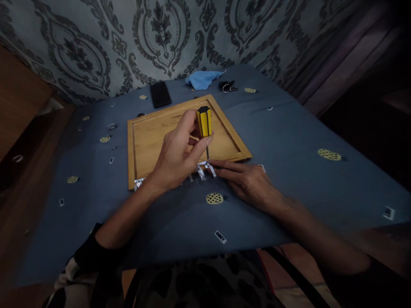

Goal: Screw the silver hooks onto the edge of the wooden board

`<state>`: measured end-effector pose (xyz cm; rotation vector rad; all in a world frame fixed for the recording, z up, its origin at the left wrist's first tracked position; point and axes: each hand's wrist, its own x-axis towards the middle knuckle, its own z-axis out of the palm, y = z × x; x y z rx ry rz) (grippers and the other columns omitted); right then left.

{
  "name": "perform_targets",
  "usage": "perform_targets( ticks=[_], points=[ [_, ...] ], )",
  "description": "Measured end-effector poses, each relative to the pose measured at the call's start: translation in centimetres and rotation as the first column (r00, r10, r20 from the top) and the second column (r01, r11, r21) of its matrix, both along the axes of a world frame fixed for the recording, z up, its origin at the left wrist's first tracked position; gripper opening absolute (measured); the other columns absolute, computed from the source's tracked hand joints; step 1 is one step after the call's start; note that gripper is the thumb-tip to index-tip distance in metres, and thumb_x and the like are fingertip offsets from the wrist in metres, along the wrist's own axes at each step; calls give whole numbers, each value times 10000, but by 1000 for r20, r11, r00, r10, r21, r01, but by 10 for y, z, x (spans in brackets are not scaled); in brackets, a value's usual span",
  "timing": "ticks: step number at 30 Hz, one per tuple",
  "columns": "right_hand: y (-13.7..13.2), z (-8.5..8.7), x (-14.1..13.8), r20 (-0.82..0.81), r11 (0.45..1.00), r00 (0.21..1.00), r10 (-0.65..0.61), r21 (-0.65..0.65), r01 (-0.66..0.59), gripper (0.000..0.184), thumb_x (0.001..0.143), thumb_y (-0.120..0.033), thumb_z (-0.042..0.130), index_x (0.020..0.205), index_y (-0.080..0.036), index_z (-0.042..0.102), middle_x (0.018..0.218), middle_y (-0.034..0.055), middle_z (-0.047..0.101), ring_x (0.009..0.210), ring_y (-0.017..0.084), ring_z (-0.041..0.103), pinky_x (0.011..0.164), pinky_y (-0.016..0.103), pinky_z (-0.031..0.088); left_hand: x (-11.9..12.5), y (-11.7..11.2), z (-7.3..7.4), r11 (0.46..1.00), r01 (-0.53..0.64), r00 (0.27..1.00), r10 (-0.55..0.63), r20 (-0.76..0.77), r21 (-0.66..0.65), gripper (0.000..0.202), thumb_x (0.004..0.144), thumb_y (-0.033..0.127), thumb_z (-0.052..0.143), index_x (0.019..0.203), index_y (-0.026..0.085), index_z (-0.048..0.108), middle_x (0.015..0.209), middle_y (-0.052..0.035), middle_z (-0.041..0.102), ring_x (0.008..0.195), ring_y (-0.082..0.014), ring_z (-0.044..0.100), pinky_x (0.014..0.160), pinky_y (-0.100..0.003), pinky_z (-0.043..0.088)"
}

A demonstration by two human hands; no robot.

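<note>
Gripping screwdriver (204, 122) at near edge of board (150, 143), left hand (178, 152); right hand (252, 182) outstretched at hinge (207, 165), wide tablecloth (289, 141) rightward.

The left hand (180, 149) hides part of the wooden panel (150, 143). The screwdriver's (204, 122) tip is too small to make out. The picture's right edge crops the table (289, 141).

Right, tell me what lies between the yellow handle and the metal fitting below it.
The thin shaft, in the head view: it runs from the handle, held in the left hand, down toward the fitting.
</note>
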<state>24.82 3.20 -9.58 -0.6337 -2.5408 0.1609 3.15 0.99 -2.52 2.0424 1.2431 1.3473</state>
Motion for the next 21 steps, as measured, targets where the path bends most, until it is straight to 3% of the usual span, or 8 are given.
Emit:
perform_targets(
  ticks=[8, 21],
  points=[
    [0, -1, -1, -13, 1000, 1000, 7, -10, -7, 460, 841, 5, 525, 1166, -241, 739, 1299, 47, 730, 962, 185, 779, 730, 256, 616, 1, 0, -3, 1000, 17, 999, -17, -36, -10, 199, 961, 280, 556, 1151, 261, 502, 974, -24, 665, 927, -205, 703, 765, -348, 601],
    [-1, 2, 0, -17, 1000, 1000, -3, 20, 3, 467, 817, 22, 506, 1136, -218, 748, 1271, 50, 743, 936, 187, 785, 667, 241, 605, 3, 1, -4, 999, 17, 1000, -18, -19, -29, 211, 917, 213, 566, 1117, 228, 504, 960, -21, 650, 897, -161, 666, 707, -272, 556]
  ],
)
